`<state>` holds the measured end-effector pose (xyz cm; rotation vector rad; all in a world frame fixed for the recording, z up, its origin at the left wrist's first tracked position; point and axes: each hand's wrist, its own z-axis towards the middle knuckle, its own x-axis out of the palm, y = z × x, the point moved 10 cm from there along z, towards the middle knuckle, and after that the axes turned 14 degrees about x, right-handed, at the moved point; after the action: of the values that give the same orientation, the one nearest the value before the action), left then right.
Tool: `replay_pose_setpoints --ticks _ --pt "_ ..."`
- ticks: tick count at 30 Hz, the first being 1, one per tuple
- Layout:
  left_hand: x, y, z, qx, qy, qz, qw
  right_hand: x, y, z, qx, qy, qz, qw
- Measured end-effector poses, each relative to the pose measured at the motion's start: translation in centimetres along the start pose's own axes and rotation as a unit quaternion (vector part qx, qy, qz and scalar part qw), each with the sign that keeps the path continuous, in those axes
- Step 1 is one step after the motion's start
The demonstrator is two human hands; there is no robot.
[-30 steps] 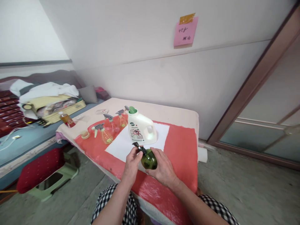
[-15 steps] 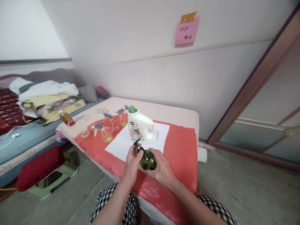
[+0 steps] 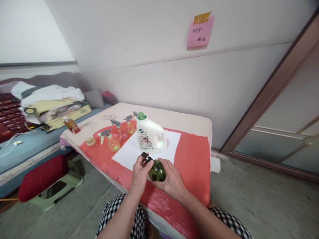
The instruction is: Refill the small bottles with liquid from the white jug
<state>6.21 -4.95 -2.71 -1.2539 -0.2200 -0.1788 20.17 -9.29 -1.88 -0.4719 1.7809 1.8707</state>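
A round dark green pump bottle [image 3: 157, 171] is tilted between my hands, above the front part of the table, its black pump head [image 3: 145, 155] pointing up and left. My left hand [image 3: 140, 171] is closed around the collar of the pump, fingers gripping it. My right hand [image 3: 171, 177] wraps the bottle's body from the right. Just beyond them a white detergent jug [image 3: 149, 134] stands upright on a white sheet [image 3: 124, 156], with something green in its mouth.
Several clear spray bottles [image 3: 114, 143] stand on the red cover [image 3: 194, 159] to the left, near a small round tub [image 3: 90, 141]. A bottle of amber liquid [image 3: 71, 125] is farther left. On the floor is a red-topped stool [image 3: 43, 177]. A pink note [image 3: 200, 33] hangs on the wall.
The black pump head has turned in my left hand; its spout no longer sticks up toward the jug. The bottle and my right hand stay nearly in place.
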Motion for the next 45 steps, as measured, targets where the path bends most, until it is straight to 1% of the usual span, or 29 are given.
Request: replay_pose_setpoints --ticks 2,5,6,7,8,11,13,15,17,19,22,24,27,29,30,32,33,34,35,36,38,40,41,42,43,44,45 --pt "0.2 -0.2 0.0 -0.005 0.019 -0.004 1.000 0.5 -0.8 0.2 0.036 0.043 0.048 0.997" --pt "0.9 0.1 -0.1 -0.034 0.050 -0.043 0.997 1.5 -1.7 0.3 0.076 0.124 0.145 0.979" --pt "1.0 0.2 -0.1 -0.042 0.055 -0.053 0.996 1.8 -1.8 0.3 0.080 0.139 0.167 0.973" --pt "1.0 0.4 -0.1 -0.045 0.054 -0.055 0.996 1.8 -1.9 0.3 0.081 0.142 0.177 0.971" --pt "0.9 0.5 0.0 -0.042 0.048 -0.048 0.997 1.7 -1.9 0.3 0.078 0.132 0.174 0.973" --pt "-0.2 0.9 0.1 -0.034 0.009 0.007 0.999 1.0 -1.5 0.4 0.049 0.075 0.114 0.989" --pt "-0.6 1.3 0.1 -0.043 0.000 0.039 0.998 0.9 -1.1 0.3 0.032 0.060 0.082 0.994" --pt "-0.6 1.3 0.0 -0.049 0.012 0.047 0.998 1.2 -1.1 0.2 0.043 0.079 0.092 0.992" --pt "-0.2 1.0 -0.1 -0.050 0.034 0.036 0.997 1.6 -1.5 0.3 0.074 0.123 0.146 0.979" --pt "0.3 0.8 -0.3 -0.061 0.057 0.010 0.996 2.1 -1.5 0.2 0.091 0.187 0.225 0.952" --pt "1.3 0.8 -0.8 -0.096 0.089 -0.055 0.990 2.6 -0.5 -0.2 0.082 0.278 0.343 0.894" --pt "1.8 0.8 -1.2 -0.119 0.108 -0.101 0.982 2.9 0.1 -0.6 0.082 0.326 0.407 0.849" --pt "2.6 0.4 -1.5 -0.135 0.136 -0.159 0.969 4.4 0.2 -1.7 0.128 0.399 0.484 0.769" --pt "3.0 -0.1 -1.7 -0.137 0.155 -0.188 0.960 5.5 0.0 -2.5 0.163 0.430 0.520 0.720" --pt "3.2 -0.2 -1.8 -0.140 0.162 -0.198 0.957 5.9 -0.1 -2.7 0.177 0.437 0.534 0.702" --pt "3.3 -0.2 -1.9 -0.150 0.160 -0.203 0.954 6.4 -0.4 -2.9 0.194 0.438 0.550 0.685" --pt "3.3 0.1 -1.9 -0.158 0.151 -0.199 0.955 6.6 -0.5 -2.8 0.199 0.435 0.549 0.685" --pt "3.1 0.4 -1.8 -0.164 0.139 -0.189 0.958 6.6 -0.5 -2.7 0.199 0.431 0.544 0.692" --pt "2.8 0.7 -1.7 -0.167 0.124 -0.174 0.963 6.4 -0.5 -2.3 0.192 0.422 0.533 0.708" --pt "2.4 1.0 -1.5 -0.165 0.105 -0.157 0.968 6.0 -0.5 -1.9 0.177 0.406 0.519 0.731" --pt "1.4 1.4 -0.9 -0.145 0.060 -0.123 0.980 4.8 -0.3 -0.8 0.134 0.358 0.476 0.792" --pt "0.5 1.2 -0.4 -0.104 0.024 -0.083 0.991 3.8 -0.3 0.0 0.102 0.299 0.399 0.861" --pt "0.1 0.9 -0.1 -0.082 0.014 -0.057 0.995 3.4 -0.4 0.2 0.095 0.270 0.352 0.891" --pt "-0.1 0.6 0.0 -0.061 0.011 -0.030 0.998 3.1 -0.6 0.4 0.092 0.242 0.308 0.915" --pt "-0.2 0.2 0.1 -0.044 0.013 -0.005 0.999 2.9 -0.7 0.4 0.092 0.217 0.273 0.933" --pt "-0.2 0.0 0.2 -0.034 0.018 0.013 0.999 2.7 -0.8 0.4 0.093 0.199 0.250 0.943" --pt "-0.2 -0.2 0.2 -0.031 0.025 0.021 0.999 2.7 -0.9 0.3 0.094 0.193 0.242 0.946"
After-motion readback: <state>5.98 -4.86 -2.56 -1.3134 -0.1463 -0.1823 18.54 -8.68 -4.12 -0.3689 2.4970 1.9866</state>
